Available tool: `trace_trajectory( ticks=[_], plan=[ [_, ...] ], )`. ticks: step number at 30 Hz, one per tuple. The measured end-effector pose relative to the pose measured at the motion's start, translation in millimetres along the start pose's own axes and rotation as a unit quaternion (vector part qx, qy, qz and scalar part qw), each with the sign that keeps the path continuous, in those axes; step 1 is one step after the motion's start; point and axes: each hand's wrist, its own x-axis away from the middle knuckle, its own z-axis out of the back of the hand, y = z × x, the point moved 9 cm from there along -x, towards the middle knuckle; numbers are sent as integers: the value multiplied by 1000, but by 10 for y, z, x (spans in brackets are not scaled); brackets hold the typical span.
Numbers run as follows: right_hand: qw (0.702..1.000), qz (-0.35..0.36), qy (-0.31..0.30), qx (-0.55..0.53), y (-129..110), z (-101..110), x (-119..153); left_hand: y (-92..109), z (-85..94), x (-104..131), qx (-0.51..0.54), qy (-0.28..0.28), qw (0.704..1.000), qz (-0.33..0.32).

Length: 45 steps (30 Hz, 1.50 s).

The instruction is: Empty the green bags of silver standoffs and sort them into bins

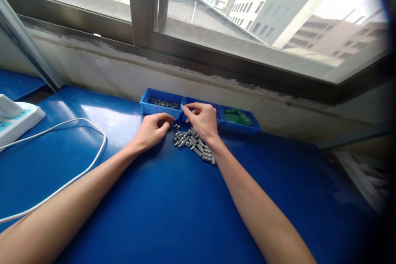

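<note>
My right hand (203,120) is raised over the front edge of the middle blue bin (202,101). Its thumb and forefinger pinch a small shiny metal screw (182,107), mostly covered by the fingertips. On the blue table, my left hand (154,128) rests in front of the left bin, its fingers curved and the thumb slightly apart from them; I see nothing between them. Close to its fingertips lie several loose screws (179,139). Beside these, partly under my right wrist, is a group of grey metal standoffs (199,148).
The left blue bin (145,107) holds many small dark metal parts. Green pieces (237,116) fill the right bin (256,127). A white power strip (29,114) and its white cable (93,163) lie on the left. Behind the bins runs a wall under a window (140,8).
</note>
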Motion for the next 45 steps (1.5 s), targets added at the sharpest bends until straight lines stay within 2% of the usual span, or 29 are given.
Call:
trace_trajectory(
  ticks=[3,7,10,14,18,24,30,41,45],
  plan=[
    [998,15,-20,49,-37,-17,8,0,0,2,-3,0,1000,-4],
    [997,26,-39,59,-87,68,-6,-12,-9,3,-4,-3,1000,-3],
    [992,45,-84,85,-143,74,-12,-17,-11,5,-1,-4,1000,2],
    [974,60,-144,165,-183,-6,26,2,-7,6,-8,-5,1000,4],
    [951,27,-194,239,-107,-156,100,21,-28,3,-15,-18,1000,-4],
    [937,-2,-199,288,-32,-286,173,-24,-29,2,-6,-15,1000,1],
    [938,-6,-194,287,-20,-324,192,-22,-37,6,-26,-23,999,3],
    [953,3,-177,245,-28,-253,143,-3,-46,16,-46,-30,999,1],
    [968,-13,-175,179,-41,-160,100,-5,-42,14,-43,-26,999,5]
  ],
)
